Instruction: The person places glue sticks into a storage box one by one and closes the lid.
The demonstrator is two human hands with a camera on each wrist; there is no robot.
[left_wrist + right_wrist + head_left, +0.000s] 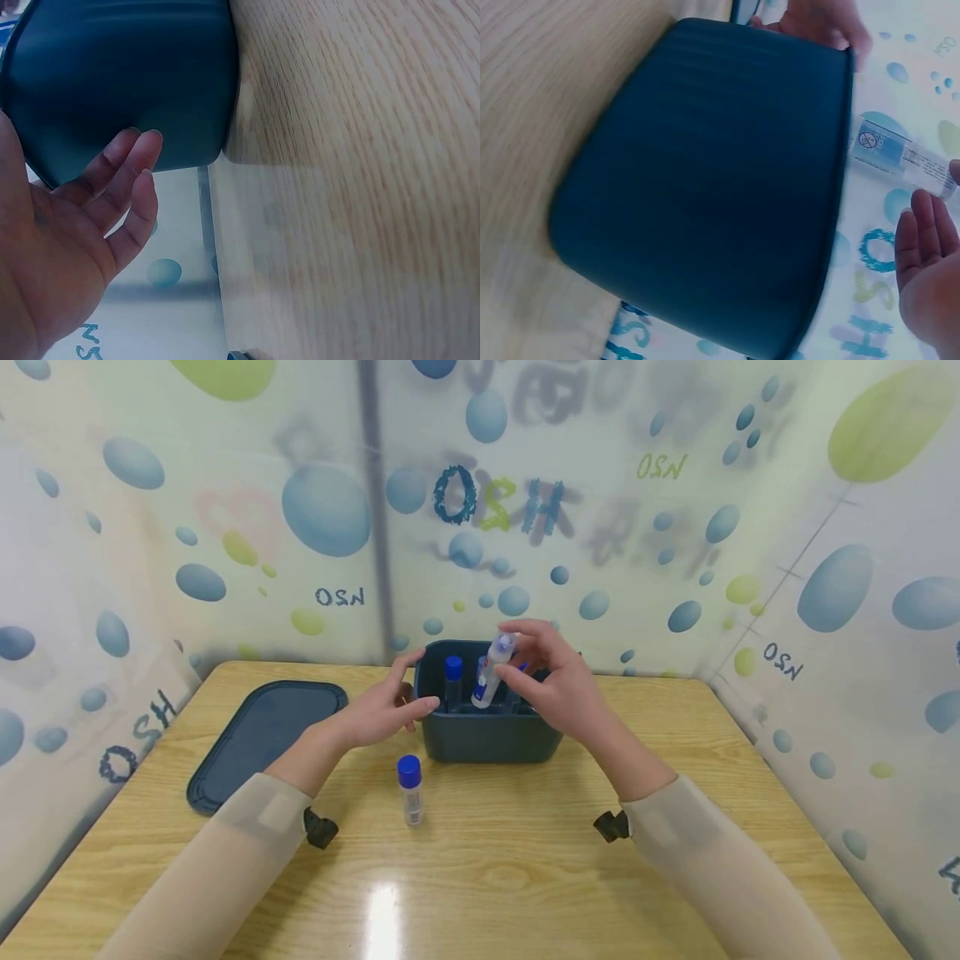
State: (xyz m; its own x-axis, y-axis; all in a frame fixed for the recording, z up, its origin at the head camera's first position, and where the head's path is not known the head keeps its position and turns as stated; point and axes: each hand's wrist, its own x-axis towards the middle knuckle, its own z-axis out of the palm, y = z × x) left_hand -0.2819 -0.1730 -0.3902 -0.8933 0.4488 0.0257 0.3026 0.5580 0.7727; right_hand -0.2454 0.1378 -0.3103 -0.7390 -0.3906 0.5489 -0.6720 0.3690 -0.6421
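Note:
A dark blue-green bin [491, 739] stands on the table, its near side facing me. My right hand [562, 681] pinches a clear tube [492, 670] with a blue-and-white label between thumb and fingers. The tube tilts over the bin, its lower end within the opening. At the bin's left end is my left hand [378, 706], thumb and forefinger spread at the rim. In the left wrist view, its other fingers [120, 180] lie loosely bent beside the bin wall. Inside the bin stands a blue-capped tube [453, 681]; other contents are partly hidden by the right hand.
Another blue-capped clear tube [410, 789], like a glue stick, stands in front of the bin. A dark flat lid [270, 739] lies at the table's left. The wooden table [510, 868] meets a patterned wall covering [330, 635] behind the bin.

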